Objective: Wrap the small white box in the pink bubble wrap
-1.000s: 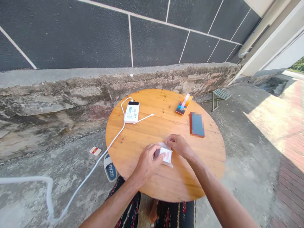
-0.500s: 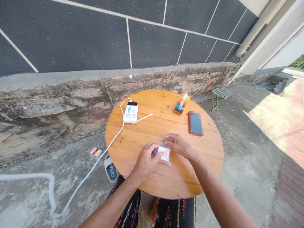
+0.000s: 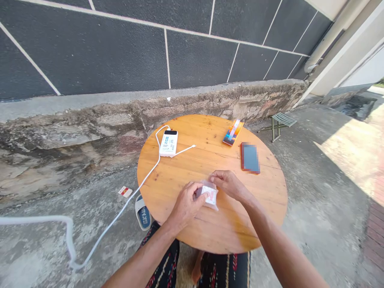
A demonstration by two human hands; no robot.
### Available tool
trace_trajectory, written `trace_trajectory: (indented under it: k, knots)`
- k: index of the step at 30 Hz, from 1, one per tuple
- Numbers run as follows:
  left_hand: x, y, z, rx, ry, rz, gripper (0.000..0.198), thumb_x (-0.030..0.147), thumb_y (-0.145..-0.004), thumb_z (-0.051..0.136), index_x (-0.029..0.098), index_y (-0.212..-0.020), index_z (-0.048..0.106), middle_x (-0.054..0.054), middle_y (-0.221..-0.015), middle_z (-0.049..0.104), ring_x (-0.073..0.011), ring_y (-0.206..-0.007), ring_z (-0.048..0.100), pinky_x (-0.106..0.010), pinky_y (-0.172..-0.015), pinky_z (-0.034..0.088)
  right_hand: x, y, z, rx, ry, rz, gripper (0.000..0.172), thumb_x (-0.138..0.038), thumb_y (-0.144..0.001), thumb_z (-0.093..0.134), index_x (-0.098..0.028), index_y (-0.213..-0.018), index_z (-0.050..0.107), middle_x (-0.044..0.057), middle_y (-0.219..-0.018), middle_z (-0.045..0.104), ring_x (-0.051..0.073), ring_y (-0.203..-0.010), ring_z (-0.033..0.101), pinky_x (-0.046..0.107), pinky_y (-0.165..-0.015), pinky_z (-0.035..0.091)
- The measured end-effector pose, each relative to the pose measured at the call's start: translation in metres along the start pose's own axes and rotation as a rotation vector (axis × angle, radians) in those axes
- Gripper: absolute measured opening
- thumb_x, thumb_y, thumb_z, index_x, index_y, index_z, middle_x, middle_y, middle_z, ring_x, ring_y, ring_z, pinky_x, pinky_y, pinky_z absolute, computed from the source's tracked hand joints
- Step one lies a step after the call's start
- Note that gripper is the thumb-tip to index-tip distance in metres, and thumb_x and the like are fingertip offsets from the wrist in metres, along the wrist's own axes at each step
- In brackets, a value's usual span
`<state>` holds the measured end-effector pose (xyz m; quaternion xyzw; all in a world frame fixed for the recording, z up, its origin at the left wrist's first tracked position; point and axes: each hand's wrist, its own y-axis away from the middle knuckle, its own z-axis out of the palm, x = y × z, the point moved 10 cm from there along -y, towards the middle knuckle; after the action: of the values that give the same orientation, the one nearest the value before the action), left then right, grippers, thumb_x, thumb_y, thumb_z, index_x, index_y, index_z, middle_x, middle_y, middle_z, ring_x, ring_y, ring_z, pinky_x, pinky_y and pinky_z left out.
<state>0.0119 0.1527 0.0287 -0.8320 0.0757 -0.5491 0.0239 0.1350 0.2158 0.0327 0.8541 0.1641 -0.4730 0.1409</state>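
Note:
A small white pack with red print [image 3: 211, 195] sits inside clear plastic wrapping [image 3: 214, 207] above the near middle of the round wooden table [image 3: 180, 178]. My left hand [image 3: 188, 201] grips its left side, the thumb across the top face and the fingers behind. At the far right corner, the fingertips of my right hand [image 3: 225, 183] are pinched together at the edge of the plastic. The fingers partly cover the pack.
A white power bank [image 3: 169, 144] with a white cable [image 3: 126, 208] lies at the table's back left. An orange and blue box [image 3: 233, 133] and a phone [image 3: 250, 158] lie to the right. Beyond are a folding stool [image 3: 279, 123] and a wall [image 3: 120, 56].
The whole view has shifted slightly, so the table appears a little further right. Both hands keep their hold on the wrapped pack, with only small finger movement.

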Motion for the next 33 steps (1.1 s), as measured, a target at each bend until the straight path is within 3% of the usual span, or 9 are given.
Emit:
trace_trajectory:
  k: [4,10,21,26,33]
  knots:
    - [-0.001,-0.001,-0.001,0.003,-0.006,-0.019,0.020,0.023,-0.079,0.057,0.017,-0.097,0.064,-0.005,-0.095,0.064,-0.0183,-0.090,0.057,-0.027,-0.075,0.045,0.002,0.003,-0.001,0.042,-0.034,0.025,0.017,-0.027,-0.078,0.050,-0.017,-0.073,0.062,-0.001,-0.066,0.060,0.012,-0.061,0.052,0.023,-0.059,0.040]
    - [0.001,0.000,-0.001,0.009,0.011,-0.002,0.019,0.024,-0.079,0.058,0.019,-0.097,0.064,-0.004,-0.096,0.065,-0.0176,-0.088,0.057,-0.027,-0.075,0.045,-0.004,0.009,-0.001,0.078,0.027,-0.017,0.023,-0.027,-0.081,0.044,-0.017,-0.068,0.060,-0.001,-0.063,0.057,0.013,-0.062,0.051,0.023,-0.059,0.039]
    - [0.003,0.003,-0.003,0.080,0.046,0.039,0.018,0.018,-0.080,0.056,0.019,-0.096,0.064,-0.005,-0.099,0.060,-0.0170,-0.093,0.055,-0.027,-0.083,0.045,-0.030,0.039,0.006,0.086,0.130,-0.151,0.026,-0.026,-0.088,0.044,-0.019,-0.085,0.069,0.003,-0.082,0.067,0.016,-0.076,0.061,0.025,-0.070,0.046]
    - [0.004,0.004,-0.003,0.084,0.039,0.029,0.019,0.018,-0.081,0.056,0.018,-0.099,0.063,-0.004,-0.096,0.059,-0.0164,-0.091,0.055,-0.027,-0.081,0.045,-0.049,0.055,0.013,0.122,0.357,-0.296,0.029,-0.020,-0.092,0.040,-0.021,-0.105,0.066,0.005,-0.101,0.067,0.016,-0.093,0.061,0.027,-0.083,0.046]
    - [0.006,0.008,-0.004,0.107,0.040,0.080,0.019,0.018,-0.086,0.049,0.019,-0.101,0.062,-0.005,-0.097,0.059,-0.0171,-0.094,0.055,-0.029,-0.084,0.045,-0.050,0.078,0.033,0.104,0.947,-0.475,0.036,-0.022,-0.094,0.039,-0.017,-0.126,0.052,0.013,-0.127,0.055,0.025,-0.107,0.056,0.043,-0.091,0.044]
